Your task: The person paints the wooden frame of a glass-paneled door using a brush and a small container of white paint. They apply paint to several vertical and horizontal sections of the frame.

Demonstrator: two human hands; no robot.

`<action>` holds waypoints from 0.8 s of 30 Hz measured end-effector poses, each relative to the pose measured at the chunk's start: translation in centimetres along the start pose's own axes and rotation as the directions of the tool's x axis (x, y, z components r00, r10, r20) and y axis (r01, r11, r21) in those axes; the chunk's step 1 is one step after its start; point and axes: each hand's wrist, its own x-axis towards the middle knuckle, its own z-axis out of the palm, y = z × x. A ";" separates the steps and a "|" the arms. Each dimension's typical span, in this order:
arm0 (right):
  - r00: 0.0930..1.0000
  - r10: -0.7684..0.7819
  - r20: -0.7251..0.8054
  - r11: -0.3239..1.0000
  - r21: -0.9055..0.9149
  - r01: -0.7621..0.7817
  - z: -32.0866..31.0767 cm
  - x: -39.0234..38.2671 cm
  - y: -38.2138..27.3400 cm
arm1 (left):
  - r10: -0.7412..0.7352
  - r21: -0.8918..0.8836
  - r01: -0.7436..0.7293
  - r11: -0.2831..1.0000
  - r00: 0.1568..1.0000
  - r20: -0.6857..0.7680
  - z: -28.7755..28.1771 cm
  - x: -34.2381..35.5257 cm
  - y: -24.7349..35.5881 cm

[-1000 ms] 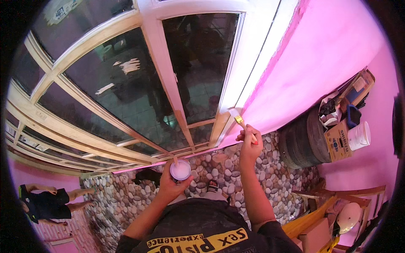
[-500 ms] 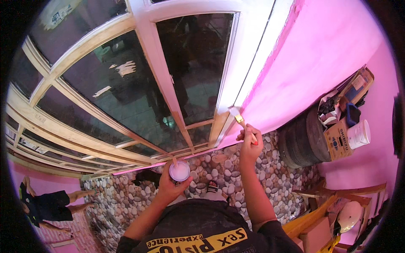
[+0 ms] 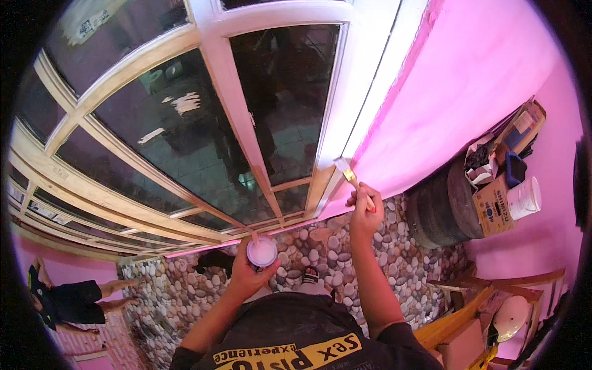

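A paintbrush (image 3: 350, 176) with pale bristles, a gold-coloured ferrule and a wooden handle is gripped in my right hand (image 3: 367, 213). Its bristle tip is at the lower part of the white door frame (image 3: 364, 80), close to the pink wall; whether it touches cannot be made out. Fresh white covers the frame above the tip, while the wood below looks bare and tan. My left hand (image 3: 250, 271) is wrapped round a small round cup (image 3: 262, 251) of whitish paint, held low in front of my body. A strip of wood shows at the cup's far rim.
Glass panes (image 3: 283, 98) fill the door. Stacked tyres (image 3: 441, 206) stand by the right wall, with a cardboard box (image 3: 493, 206) and a white bucket (image 3: 524, 197) on them. Wooden furniture (image 3: 475, 314) holds a pale helmet (image 3: 510, 317). Another person (image 3: 68, 299) stands far left.
The brush tip has shifted very slightly downward along the frame. My left hand and the cup have hardly moved.
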 end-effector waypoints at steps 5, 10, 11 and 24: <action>0.990 0.138 0.012 0.990 -0.012 -0.138 -0.4 0.0 1.5 | 0.024 0.012 -0.024 1.000 1.000 0.003 -0.1 0.0 -0.5; 1.000 0.008 0.025 0.999 0.044 -0.009 1.5 1.9 0.4 | 0.036 0.021 -0.036 0.999 0.999 0.015 0.0 0.1 0.0; 1.000 0.009 0.026 0.999 0.043 -0.010 1.5 1.8 0.0 | 0.040 0.031 -0.040 0.999 0.999 0.008 0.0 0.0 0.0; 0.998 0.047 0.034 0.999 -0.001 -0.047 0.8 1.3 1.6 | -0.029 -0.051 0.030 0.998 0.999 0.022 0.0 -0.5 -0.4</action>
